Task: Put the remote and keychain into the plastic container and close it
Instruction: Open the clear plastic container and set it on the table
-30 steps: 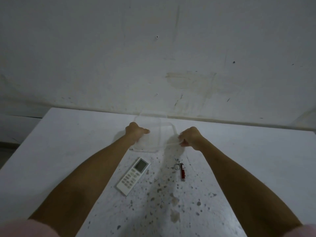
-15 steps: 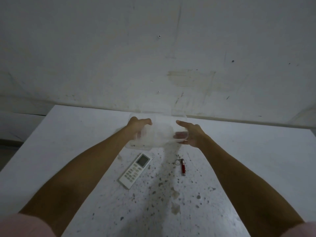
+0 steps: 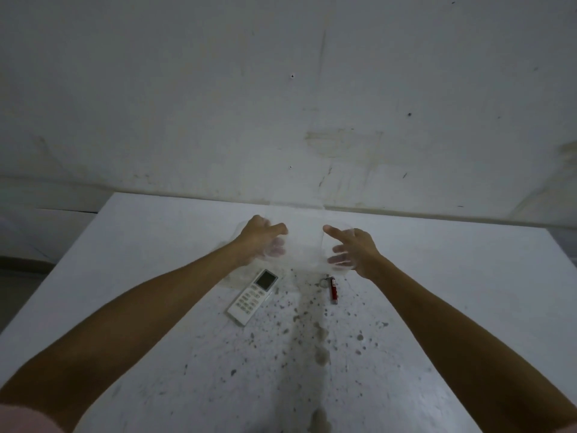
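Observation:
A clear plastic container (image 3: 304, 245) is held up off the table, between my two hands; it is blurred and its outline is faint. My left hand (image 3: 260, 237) grips its left side, with the fingertips showing through the plastic. On the right side, my right hand (image 3: 351, 250) holds it with the thumb stretched out. Whether the lid is on or coming apart, I cannot tell. The white remote (image 3: 253, 296) lies on the table just below my left hand. The red keychain (image 3: 333, 290) with its metal ring lies below my right hand.
The white table (image 3: 125, 260) is speckled with dark spots in the middle near me. Its far edge meets a stained pale wall (image 3: 312, 104). The left edge of the table drops to the floor.
Both hands have raised the container from the table and spread their fingers wider around it. The remote and keychain have not moved.

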